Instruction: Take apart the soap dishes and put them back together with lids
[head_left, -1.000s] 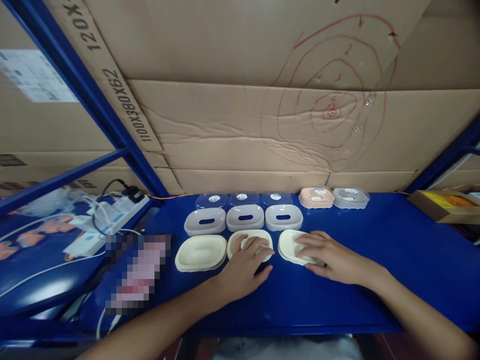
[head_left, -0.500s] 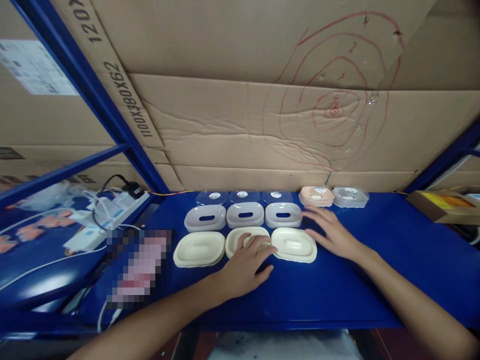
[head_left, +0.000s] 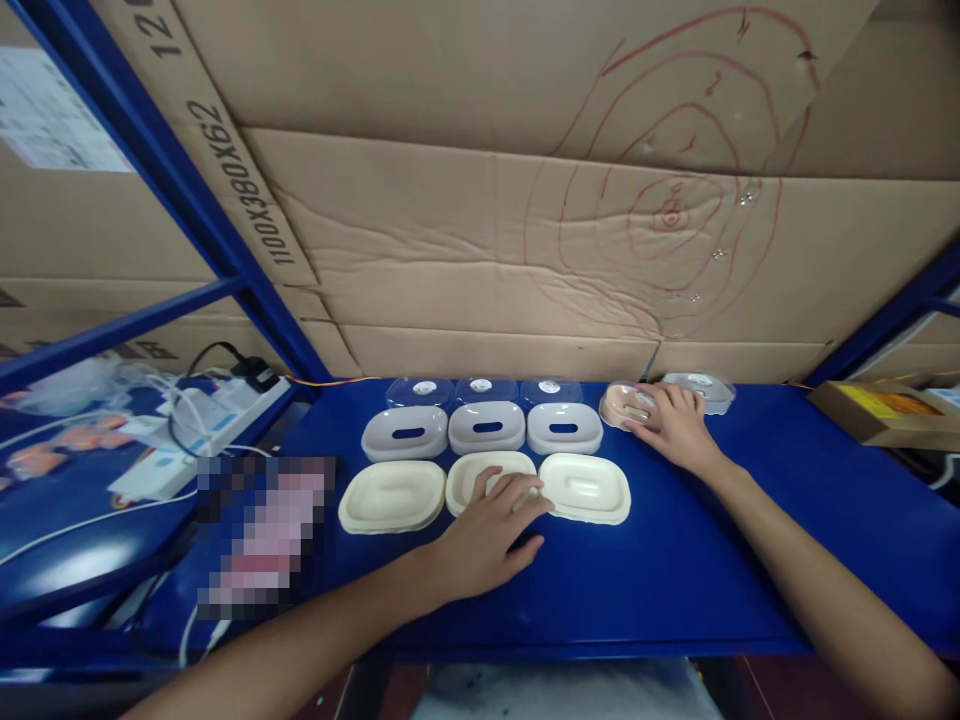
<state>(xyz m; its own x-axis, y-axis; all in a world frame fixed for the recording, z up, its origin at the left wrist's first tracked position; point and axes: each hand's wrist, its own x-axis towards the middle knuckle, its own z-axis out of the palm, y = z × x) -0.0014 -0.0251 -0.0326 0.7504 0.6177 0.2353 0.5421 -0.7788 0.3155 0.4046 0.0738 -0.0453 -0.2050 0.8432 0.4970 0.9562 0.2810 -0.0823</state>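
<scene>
My right hand (head_left: 679,425) is at the back right, its fingers wrapped round a peach soap box (head_left: 628,407) with a clear lid and a round label, which looks slightly turned. My left hand (head_left: 491,530) lies over the middle cream tray (head_left: 459,470), fingers spread and covering part of it. Beside it sit a left cream tray (head_left: 391,497) and a right cream tray (head_left: 586,490). Behind the trays stand three white slotted pieces, such as the middle white slotted piece (head_left: 487,440). Three clear lids, one being the left clear lid (head_left: 405,392), are at the back.
A grey lidded box (head_left: 716,395) stands just beyond my right hand. At left are a power strip (head_left: 202,440) with cables and a blurred-out pink item (head_left: 266,540). An open cardboard box (head_left: 885,415) is at far right. Cardboard (head_left: 420,240) walls the back of the blue table (head_left: 600,590).
My right hand let go of the right cream tray, now set against the middle one, and moved back to grasp the peach soap box, which has shifted. My left hand stayed put.
</scene>
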